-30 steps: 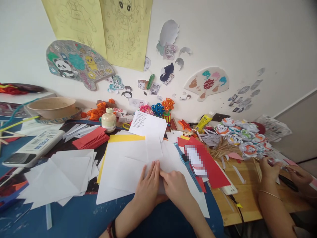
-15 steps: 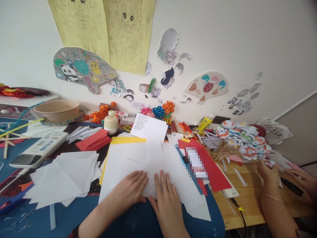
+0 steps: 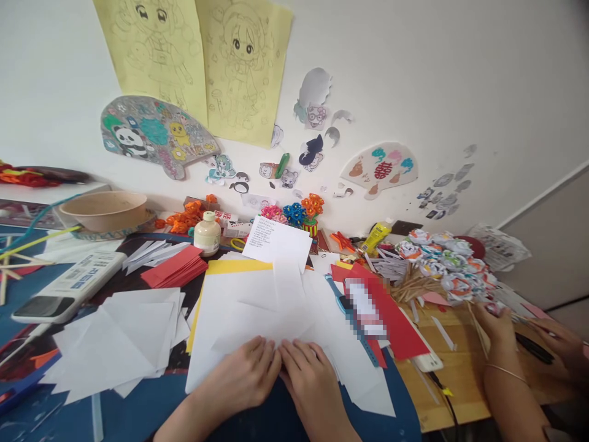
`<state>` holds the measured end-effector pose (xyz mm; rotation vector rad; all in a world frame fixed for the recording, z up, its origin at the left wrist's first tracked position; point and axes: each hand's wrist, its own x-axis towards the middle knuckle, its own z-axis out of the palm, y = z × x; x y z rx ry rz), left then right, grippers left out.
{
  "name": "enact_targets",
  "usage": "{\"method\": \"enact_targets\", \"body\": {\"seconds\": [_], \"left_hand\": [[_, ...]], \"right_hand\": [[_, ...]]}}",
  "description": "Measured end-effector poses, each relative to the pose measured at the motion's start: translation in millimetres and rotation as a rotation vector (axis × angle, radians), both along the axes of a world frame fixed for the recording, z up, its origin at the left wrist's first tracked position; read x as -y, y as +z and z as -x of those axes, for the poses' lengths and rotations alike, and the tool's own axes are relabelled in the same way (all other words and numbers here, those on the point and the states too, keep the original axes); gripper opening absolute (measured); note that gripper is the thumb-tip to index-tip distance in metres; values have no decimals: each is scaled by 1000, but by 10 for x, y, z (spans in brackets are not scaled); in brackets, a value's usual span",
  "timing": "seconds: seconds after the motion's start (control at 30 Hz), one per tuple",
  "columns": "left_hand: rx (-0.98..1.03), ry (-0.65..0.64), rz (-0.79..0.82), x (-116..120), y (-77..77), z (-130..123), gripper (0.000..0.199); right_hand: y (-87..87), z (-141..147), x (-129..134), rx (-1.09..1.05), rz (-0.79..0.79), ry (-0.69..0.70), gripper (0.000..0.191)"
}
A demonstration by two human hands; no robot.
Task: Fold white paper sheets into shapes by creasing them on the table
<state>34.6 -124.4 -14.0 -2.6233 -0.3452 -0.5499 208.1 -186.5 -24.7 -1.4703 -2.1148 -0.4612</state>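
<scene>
At the near side of the blue tabletop (image 3: 138,422), the left hand (image 3: 251,373) and the right hand (image 3: 313,376) come together over white paper (image 3: 264,322), fingertips nearly touching and fingers bent side by side; the thumbs are mostly hidden, so I cannot tell whether either hand pinches the sheet. The white paper lies under and beyond the fingers, plain and smooth, crossed by faint straight lines that could be folds or edges, with soft grey shading close to the hands. Several sheets overlap, so its exact outline is hard to make out. Left of it, squarish sheets (image 3: 115,344) lie fanned out; right of it, a blue-strapped watch (image 3: 343,302) rests beside red paper (image 3: 407,336). A narrow strip (image 3: 286,287) runs away from the person, toward a handwritten note (image 3: 267,239), and yellow paper (image 3: 239,266) shows at the pile's far edge. Farther back stand a cream bottle (image 3: 207,236) and bright flowers (image 3: 294,213); farthest, yellow drawings (image 3: 242,73) hang on the wall (image 3: 460,73).
</scene>
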Motion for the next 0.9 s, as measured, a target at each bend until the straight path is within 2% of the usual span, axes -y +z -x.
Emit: {"method": "enact_targets", "body": {"seconds": [0.1,0.2,0.3,0.4,0.57,0.7,0.9], "left_hand": [[22,9,-12,-40,84,23,24],[76,57,-25,-106,181,68,28],[122,128,-46,-211,298,95,29],[191,150,-108,-347,386,103,29],[325,120,-140,-509,347,131,33],[290,111,-107,-536,244,128,34],[256,104,-96,-539,182,67,32]], "right_hand": [[79,25,-90,-51,-120,62,32],[218,-2,-228,-49,-184,111,28],[368,-48,-450,-3,-255,177,24],[445,-83,-724,53,-328,236,19],[315,-118,-1020,56,-335,331,22],[171,-165,-1046,11,-309,369,24],[128,-237,-1042,12,-347,348,30]]}}
